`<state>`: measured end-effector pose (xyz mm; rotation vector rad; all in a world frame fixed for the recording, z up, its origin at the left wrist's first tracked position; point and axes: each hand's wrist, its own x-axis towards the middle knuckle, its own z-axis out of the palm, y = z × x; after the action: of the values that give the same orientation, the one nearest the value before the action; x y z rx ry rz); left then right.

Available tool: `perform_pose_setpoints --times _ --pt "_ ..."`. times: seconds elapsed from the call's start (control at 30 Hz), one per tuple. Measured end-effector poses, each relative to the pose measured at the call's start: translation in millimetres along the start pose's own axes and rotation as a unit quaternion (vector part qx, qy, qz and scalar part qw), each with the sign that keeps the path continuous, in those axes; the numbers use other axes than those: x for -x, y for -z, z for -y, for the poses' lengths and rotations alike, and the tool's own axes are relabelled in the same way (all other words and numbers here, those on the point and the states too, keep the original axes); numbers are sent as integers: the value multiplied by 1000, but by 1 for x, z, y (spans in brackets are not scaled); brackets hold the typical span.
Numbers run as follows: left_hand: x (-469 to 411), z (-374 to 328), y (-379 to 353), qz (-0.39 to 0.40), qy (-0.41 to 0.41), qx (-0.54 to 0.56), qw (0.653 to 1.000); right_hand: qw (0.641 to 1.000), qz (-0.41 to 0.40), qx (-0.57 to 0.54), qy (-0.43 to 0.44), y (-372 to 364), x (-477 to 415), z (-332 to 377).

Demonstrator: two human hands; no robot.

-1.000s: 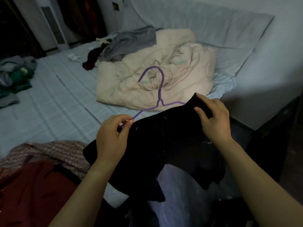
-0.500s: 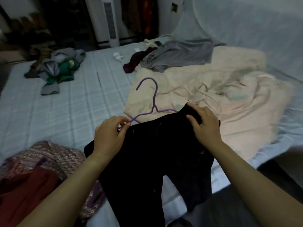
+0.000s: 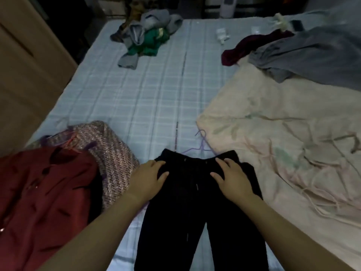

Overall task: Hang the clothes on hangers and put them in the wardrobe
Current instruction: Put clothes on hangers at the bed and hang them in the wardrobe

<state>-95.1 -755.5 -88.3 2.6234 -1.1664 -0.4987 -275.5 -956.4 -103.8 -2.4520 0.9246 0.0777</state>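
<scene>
Black pants (image 3: pixel 195 202) lie flat near on the bed (image 3: pixel 156 94), with a purple hanger (image 3: pixel 203 144) poking out just past the waistband. Left grip (image 3: pixel 150 178) and right grip (image 3: pixel 232 179) both press flat on it, fingers relaxed, clutching nothing.

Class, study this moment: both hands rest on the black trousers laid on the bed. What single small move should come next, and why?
Probably the right hand should reach for the hook of the purple hanger. The black trousers lie flat, the hook pokes out just beyond their waistband, and the left hand, like the right, only rests on the cloth.
</scene>
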Motion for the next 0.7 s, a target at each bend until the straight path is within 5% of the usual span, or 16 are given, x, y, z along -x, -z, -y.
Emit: perform_pose_setpoints --times 0.37,0.7 --pt "82 139 43 -104 113 29 988 970 124 -54 203 -78 -18 196" --pt "65 411 100 -75 121 -7 990 974 146 -71 158 -220 -83 390"
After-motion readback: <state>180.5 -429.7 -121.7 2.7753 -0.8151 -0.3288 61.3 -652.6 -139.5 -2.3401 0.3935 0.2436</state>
